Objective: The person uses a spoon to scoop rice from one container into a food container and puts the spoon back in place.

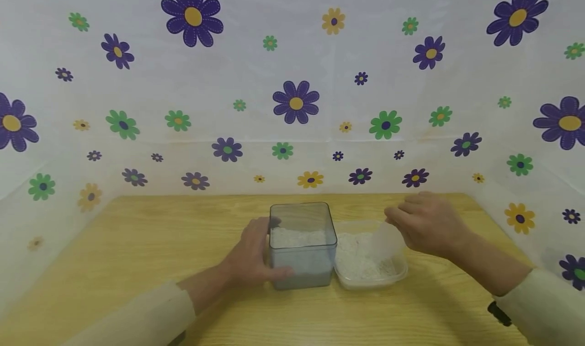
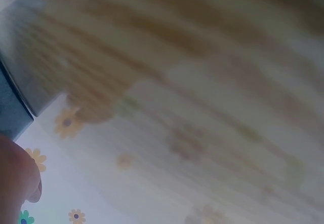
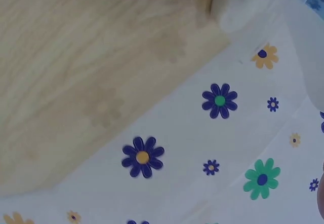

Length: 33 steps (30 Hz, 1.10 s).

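Note:
A grey see-through square container [image 1: 301, 271] stands upright on the table, part-filled with white flour-like powder [image 1: 299, 237]. My left hand [image 1: 249, 259] grips it at its left side, thumb across the front, the other fingers partly hidden behind. Close beside it on the right is a clear low plastic tub [image 1: 372, 284] holding more of the white powder [image 1: 358, 252]. My right hand [image 1: 429, 224] is above the tub's right side, fingers curled, pinching a translucent white plastic scraper [image 1: 387, 240] whose lower end overlaps the powder. The scraper [image 3: 306, 51] also shows in the right wrist view.
The wood-grain table [image 1: 160, 239] reaches back to a white sheet with printed flowers [image 1: 256, 71], which rises behind and along both sides. A dark band [image 1: 499, 313] is at my right sleeve.

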Motion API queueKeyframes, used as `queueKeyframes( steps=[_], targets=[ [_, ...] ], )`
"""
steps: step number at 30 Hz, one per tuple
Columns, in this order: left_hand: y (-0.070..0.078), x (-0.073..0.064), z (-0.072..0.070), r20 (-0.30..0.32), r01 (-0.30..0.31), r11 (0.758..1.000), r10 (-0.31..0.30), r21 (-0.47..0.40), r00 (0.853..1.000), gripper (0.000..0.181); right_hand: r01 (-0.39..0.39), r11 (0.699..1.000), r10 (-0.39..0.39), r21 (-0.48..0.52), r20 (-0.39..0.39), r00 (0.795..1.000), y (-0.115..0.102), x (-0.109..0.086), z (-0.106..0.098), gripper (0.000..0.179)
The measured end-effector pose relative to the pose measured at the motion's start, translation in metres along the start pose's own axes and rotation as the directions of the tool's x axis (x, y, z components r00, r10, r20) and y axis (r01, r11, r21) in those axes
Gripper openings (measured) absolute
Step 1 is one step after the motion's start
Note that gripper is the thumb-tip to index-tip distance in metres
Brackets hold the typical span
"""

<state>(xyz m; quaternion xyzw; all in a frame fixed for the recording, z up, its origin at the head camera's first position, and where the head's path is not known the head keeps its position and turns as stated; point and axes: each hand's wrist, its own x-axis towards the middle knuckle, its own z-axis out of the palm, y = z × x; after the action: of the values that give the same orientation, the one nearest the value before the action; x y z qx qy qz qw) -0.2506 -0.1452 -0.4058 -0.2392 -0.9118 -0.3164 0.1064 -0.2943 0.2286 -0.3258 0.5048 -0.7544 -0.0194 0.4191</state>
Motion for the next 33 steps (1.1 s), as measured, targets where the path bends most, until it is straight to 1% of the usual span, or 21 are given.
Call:
queueKeyframes(
  steps=[3, 5, 6, 8, 9, 11, 13, 14, 15, 17, 18, 21, 24, 27, 29, 31, 33],
  targets=[
    [0.000, -0.001, -0.002, -0.002, -0.001, 1.000, 0.001, 0.000, 1.000, 0.097, 0.087, 0.994, -0.089, -0.069, -0.021, 0.996, 0.005, 0.009, -0.004, 0.049],
    [0.000, -0.001, -0.002, -0.002, -0.005, 1.000, 0.005, 0.005, 1.000, 0.097, 0.102, 0.989, -0.108, -0.103, -0.052, 0.993, 0.008, 0.017, -0.007, 0.048],
    [0.000, -0.001, -0.003, -0.002, -0.006, 1.000, 0.006, 0.006, 1.000, 0.097, 0.093, 0.990, -0.102, -0.108, -0.075, 0.992, 0.008, 0.022, -0.008, 0.047],
    [0.000, -0.001, -0.003, -0.005, -0.008, 1.000, 0.008, 0.006, 1.000, 0.096, 0.049, 0.993, -0.062, -0.104, -0.126, 0.990, 0.008, 0.033, -0.011, 0.045],
    [0.000, -0.001, -0.003, -0.006, -0.009, 1.000, 0.009, 0.008, 1.000, 0.096, 0.022, 0.995, -0.038, -0.097, -0.170, 0.985, 0.007, 0.040, -0.012, 0.044],
    [0.000, -0.001, -0.002, -0.005, -0.008, 1.000, 0.008, 0.002, 1.000, 0.096, -0.036, 0.997, 0.015, -0.075, -0.265, 0.964, 0.004, 0.053, -0.014, 0.043],
    [-0.001, 0.000, -0.002, -0.005, -0.009, 1.000, 0.009, 0.000, 1.000, 0.096, -0.085, 0.996, 0.065, -0.039, -0.357, 0.932, -0.001, 0.065, -0.014, 0.040],
    [-0.001, 0.000, -0.001, -0.005, -0.010, 1.000, 0.010, -0.001, 1.000, 0.096, -0.102, 0.994, 0.084, -0.026, -0.390, 0.917, -0.005, 0.071, -0.014, 0.040],
    [-0.002, 0.000, -0.001, -0.007, -0.012, 1.000, 0.012, -0.002, 1.000, 0.096, -0.112, 0.994, 0.098, -0.010, -0.418, 0.903, -0.008, 0.077, -0.013, 0.039],
    [-0.003, -0.001, 0.000, -0.009, -0.014, 1.000, 0.014, 0.000, 1.000, 0.095, -0.122, 0.992, 0.120, 0.023, -0.427, 0.896, -0.017, 0.087, -0.010, 0.039],
    [-0.004, -0.001, 0.001, -0.009, -0.017, 1.000, 0.017, 0.007, 1.000, 0.095, -0.119, 0.992, 0.123, 0.036, -0.415, 0.901, -0.022, 0.091, -0.008, 0.040],
    [-0.008, -0.003, 0.004, -0.010, -0.015, 1.000, 0.015, 0.019, 1.000, 0.095, -0.076, 0.996, 0.084, 0.036, -0.354, 0.931, -0.036, 0.101, 0.000, 0.039],
    [-0.010, -0.003, 0.005, -0.025, -0.006, 1.000, 0.005, -0.010, 1.000, 0.094, -0.033, 0.999, 0.038, 0.022, -0.279, 0.960, -0.045, 0.109, 0.008, 0.024],
    [-0.008, -0.001, 0.005, -0.038, -0.026, 0.999, 0.025, -0.038, 0.999, 0.092, 0.012, 0.999, -0.018, -0.035, -0.188, 0.982, -0.050, 0.117, 0.016, 0.007],
    [-0.008, 0.001, 0.005, -0.040, -0.046, 0.998, 0.044, -0.046, 0.998, 0.091, 0.040, 0.996, -0.049, -0.077, -0.113, 0.992, -0.053, 0.121, 0.021, 0.008],
    [-0.007, 0.002, 0.005, -0.034, -0.062, 0.997, 0.061, -0.037, 0.998, 0.090, 0.070, 0.992, -0.075, -0.106, -0.046, 0.996, -0.056, 0.126, 0.025, 0.011],
    [-0.007, 0.003, 0.003, -0.037, -0.066, 0.998, 0.065, -0.021, 0.997, 0.090, 0.079, 0.991, -0.077, -0.112, 0.022, 0.997, -0.057, 0.133, 0.029, 0.012]
  ],
)
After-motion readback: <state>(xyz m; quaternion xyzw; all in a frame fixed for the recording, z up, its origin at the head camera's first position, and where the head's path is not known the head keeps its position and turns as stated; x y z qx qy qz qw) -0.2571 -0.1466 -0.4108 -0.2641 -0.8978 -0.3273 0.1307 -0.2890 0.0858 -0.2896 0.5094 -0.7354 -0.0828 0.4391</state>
